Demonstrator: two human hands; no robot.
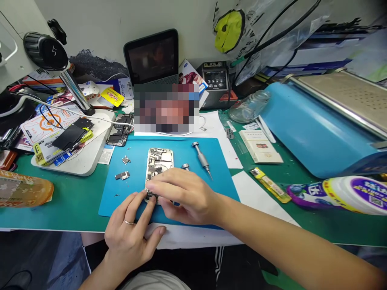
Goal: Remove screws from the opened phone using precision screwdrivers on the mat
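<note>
Phone (159,166), innards bare, lies on the blue mat (187,151), and fine work at its near end looks to be in hand; the next move, I'd say, calls for a light, steady touch. Left hand (131,231) loosely spread, fingertips on that near end; right hand (189,195) arched above, whether pinching anything I can't tell.

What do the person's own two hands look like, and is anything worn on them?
The left hand wears a plain, silver-coloured ring on one finger. The right hand shows no ring. Both are ungloved, with no sleeve or watch visible.
</note>
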